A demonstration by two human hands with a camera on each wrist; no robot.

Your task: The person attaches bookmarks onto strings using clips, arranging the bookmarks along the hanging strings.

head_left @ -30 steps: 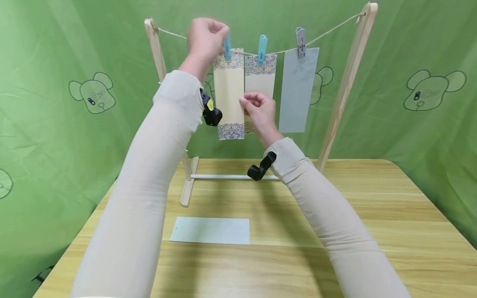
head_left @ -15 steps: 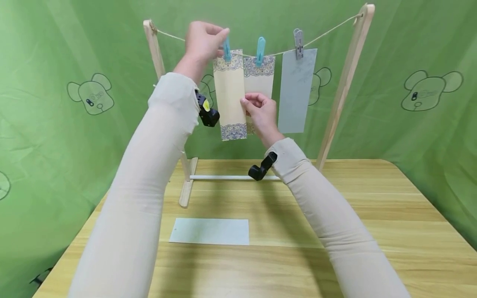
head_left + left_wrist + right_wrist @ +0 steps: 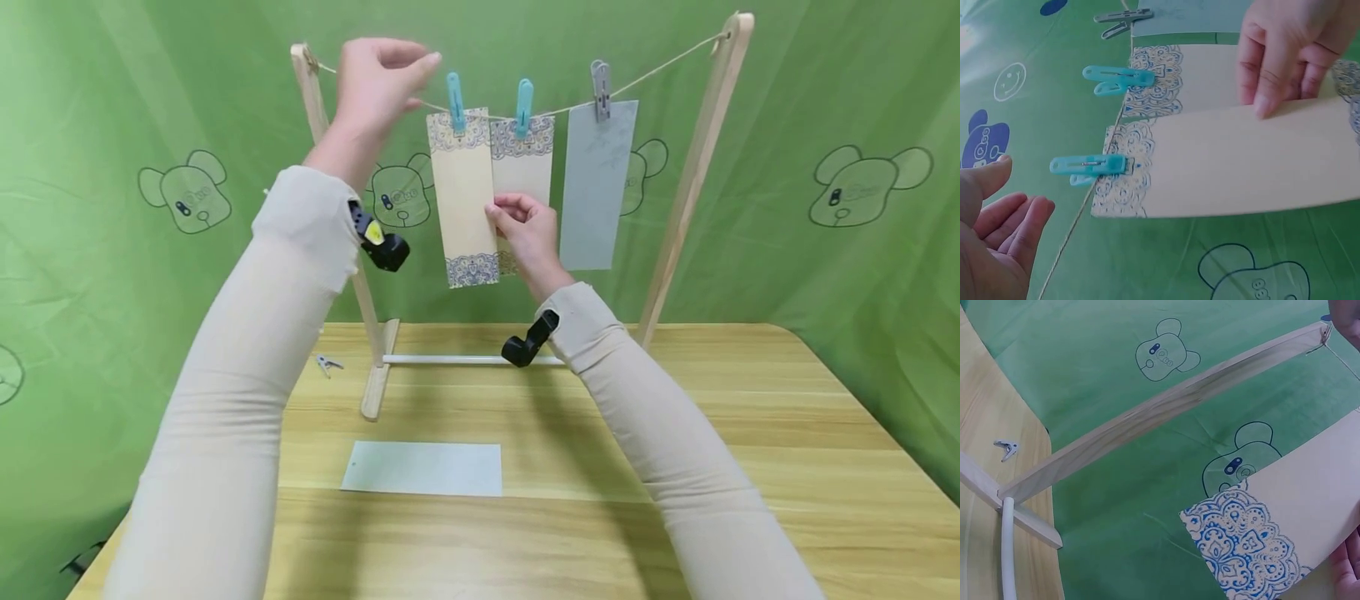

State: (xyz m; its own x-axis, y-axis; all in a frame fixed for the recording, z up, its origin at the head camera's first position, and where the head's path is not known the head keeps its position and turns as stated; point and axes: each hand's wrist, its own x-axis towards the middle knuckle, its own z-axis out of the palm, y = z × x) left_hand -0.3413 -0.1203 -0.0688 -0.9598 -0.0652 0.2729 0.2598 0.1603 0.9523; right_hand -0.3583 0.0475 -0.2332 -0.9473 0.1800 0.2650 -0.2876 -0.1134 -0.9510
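Observation:
A cream card (image 3: 463,200) with patterned ends hangs from the string under a light blue clothespin (image 3: 456,102). My left hand (image 3: 377,87) is just left of that clothespin, apart from it, thumb and fingers spread with nothing between them; the left wrist view shows the gap. With thumb and fingers, my right hand (image 3: 531,237) pinches the cream card's right edge. Behind that hand hangs a second patterned card (image 3: 522,173), partly covered, under another light blue clothespin (image 3: 524,108). Further right, a grey clothespin (image 3: 602,90) holds a pale blue card (image 3: 597,192).
The string runs between a left wooden post (image 3: 367,304) and a right wooden post (image 3: 693,179), joined low down by a white rod (image 3: 450,359). On the wooden table (image 3: 750,467) lie a pale blue card (image 3: 423,468) and a small grey clothespin (image 3: 327,364).
My left hand has let go of the light blue clothespin and moved left. The cream card's lower end has swung slightly right. The grey clothespin on the table has come into sight.

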